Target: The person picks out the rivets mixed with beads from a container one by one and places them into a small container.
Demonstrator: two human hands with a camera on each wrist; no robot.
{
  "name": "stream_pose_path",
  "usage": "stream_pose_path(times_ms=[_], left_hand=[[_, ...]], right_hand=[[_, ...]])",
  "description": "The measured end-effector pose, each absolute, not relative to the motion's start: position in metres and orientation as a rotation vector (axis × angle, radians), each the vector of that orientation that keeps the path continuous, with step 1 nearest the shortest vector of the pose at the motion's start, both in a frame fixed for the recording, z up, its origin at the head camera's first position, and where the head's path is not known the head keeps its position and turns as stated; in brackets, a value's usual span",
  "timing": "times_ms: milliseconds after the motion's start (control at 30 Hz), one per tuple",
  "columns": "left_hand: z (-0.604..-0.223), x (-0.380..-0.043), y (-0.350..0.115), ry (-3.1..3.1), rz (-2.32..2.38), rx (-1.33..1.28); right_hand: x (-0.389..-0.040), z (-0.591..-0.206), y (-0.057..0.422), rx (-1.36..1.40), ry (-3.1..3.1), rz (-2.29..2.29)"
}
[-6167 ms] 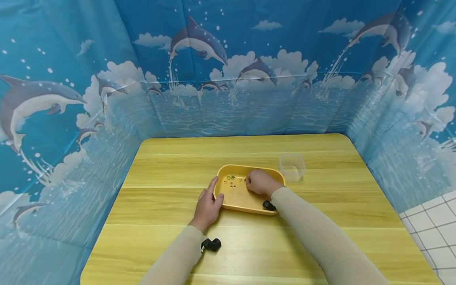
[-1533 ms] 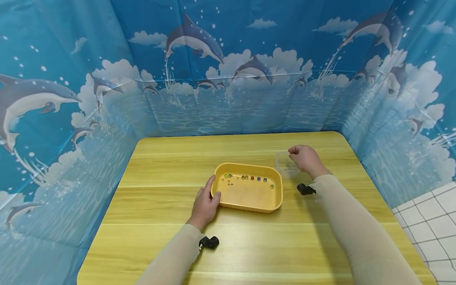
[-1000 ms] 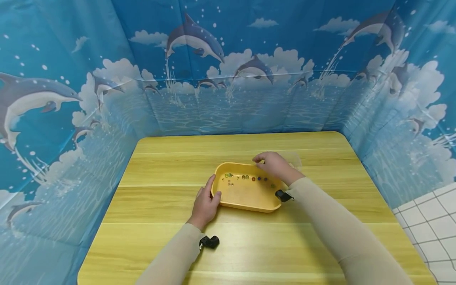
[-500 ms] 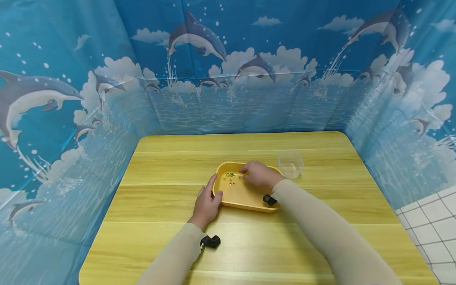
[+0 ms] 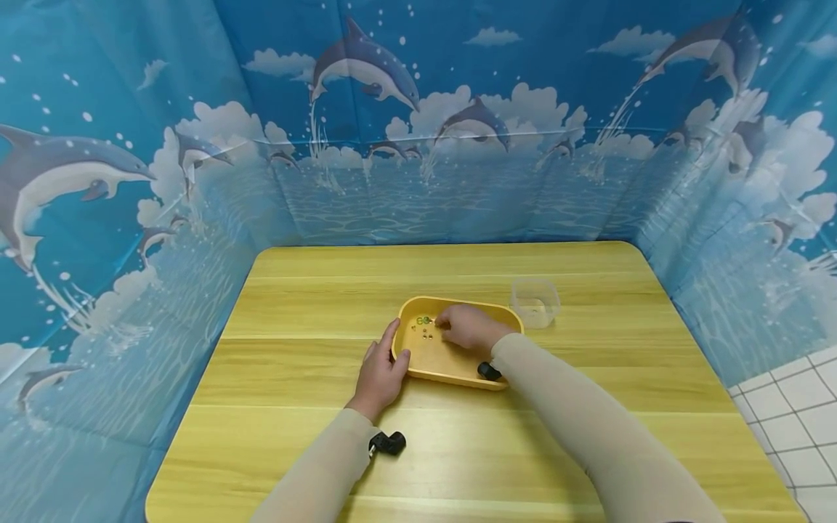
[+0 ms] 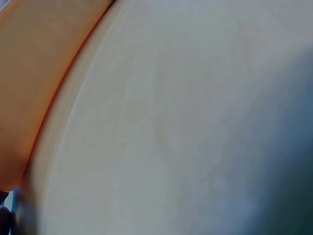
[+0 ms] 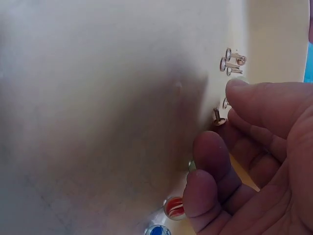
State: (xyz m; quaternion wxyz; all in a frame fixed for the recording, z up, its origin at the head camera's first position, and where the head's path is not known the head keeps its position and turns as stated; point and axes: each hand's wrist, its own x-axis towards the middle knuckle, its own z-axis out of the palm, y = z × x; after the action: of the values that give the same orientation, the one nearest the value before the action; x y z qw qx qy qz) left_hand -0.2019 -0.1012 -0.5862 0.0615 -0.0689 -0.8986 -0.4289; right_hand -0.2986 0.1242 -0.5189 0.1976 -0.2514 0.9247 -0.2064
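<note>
A yellow tray [image 5: 458,380] sits mid-table; my left hand [image 5: 379,376] holds its left corner, thumb over the rim and fingers along the outside. My right hand [image 5: 467,327] reaches into it. In the right wrist view, one small metal rivet shows between thumb and forefinger; whether they pinch it I cannot tell. Another rivet [image 7: 218,117] stands on its head at the forefinger, and a cluster of rivets [image 7: 234,61] lies beyond the thumb. A red-swirled marble [image 7: 174,207] and a blue marble [image 7: 158,230] lie below the fingers. Green marbles [image 5: 423,320] rest at the tray's far left.
A clear plastic box [image 5: 548,319] stands on the table just right of the tray's far corner, with something tiny on its bottom. Wood-grain table [image 5: 314,290] surrounds both. A dolphin-print curtain [image 5: 418,203] rises along the table's far edge and sides.
My right hand has come from over the clear box, leftward across the tray's far rim, and down to the rivets. The left hand has kept its hold on the tray.
</note>
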Motion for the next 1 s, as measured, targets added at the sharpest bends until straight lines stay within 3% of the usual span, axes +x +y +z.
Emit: stream_pose_path(times_ms=[1000], left_hand=[[-0.586, -0.202, -0.1, -2.728, -1.289, -0.206]], right_hand=[[-0.298, -0.532, 0.132, -0.789, 2.644, -0.563]])
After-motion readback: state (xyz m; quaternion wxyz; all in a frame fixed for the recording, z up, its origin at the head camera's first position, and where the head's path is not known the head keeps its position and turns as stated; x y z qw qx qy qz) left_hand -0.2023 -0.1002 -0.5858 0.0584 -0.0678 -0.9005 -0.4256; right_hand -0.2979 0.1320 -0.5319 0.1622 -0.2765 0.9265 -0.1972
